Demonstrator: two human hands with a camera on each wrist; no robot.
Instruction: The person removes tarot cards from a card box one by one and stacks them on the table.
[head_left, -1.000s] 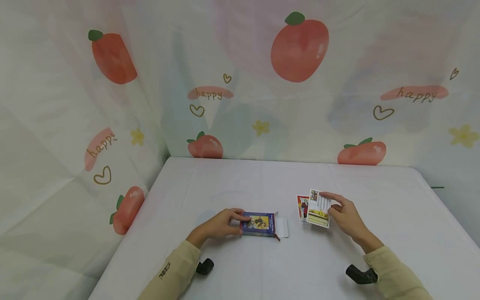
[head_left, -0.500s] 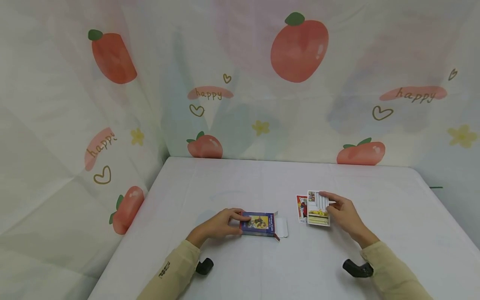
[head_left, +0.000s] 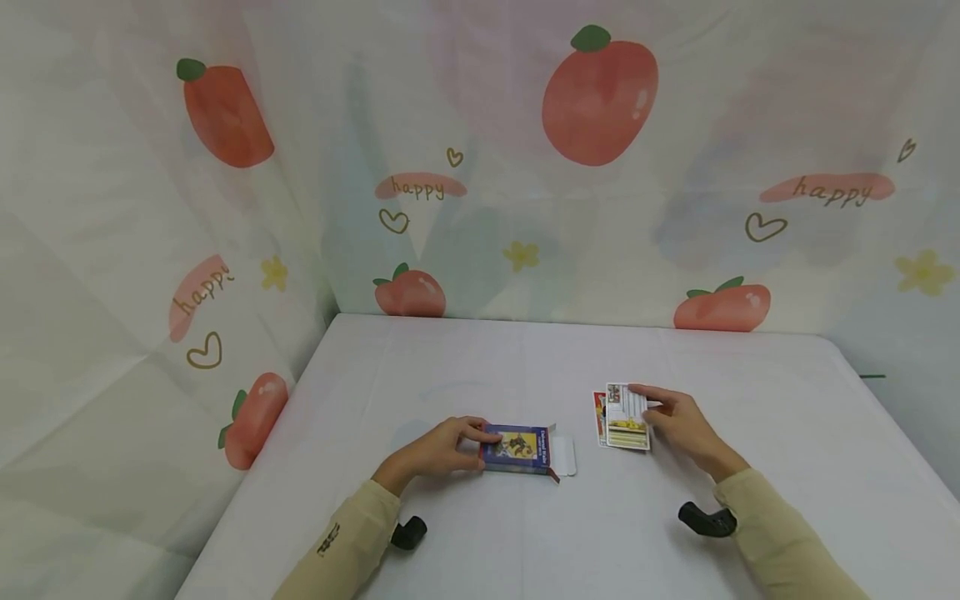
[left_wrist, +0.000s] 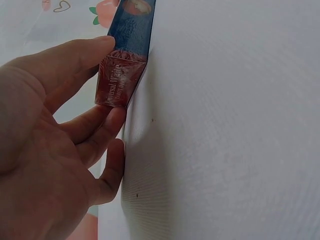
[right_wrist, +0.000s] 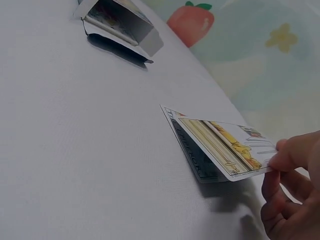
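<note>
My left hand grips the closed end of a blue tarot card box, which lies on the table. The box's open end faces right, its white flap folded out; in the right wrist view, cards show inside the box. My right hand pinches the right edge of a tarot card with a yellow figure and swords. It slants low above a red-fronted tarot card on the table, covering most of it. In the right wrist view, "Emperor" is partly readable on the lower card.
A white cloth covers the table. Fabric walls printed with fruit, hearts and "happy" rise at the back and left. Black curved pieces stick out beside both sleeves.
My right hand has moved left with the pinched card, so it overlaps more of the red-fronted card. The left hand and the box have stayed still.
</note>
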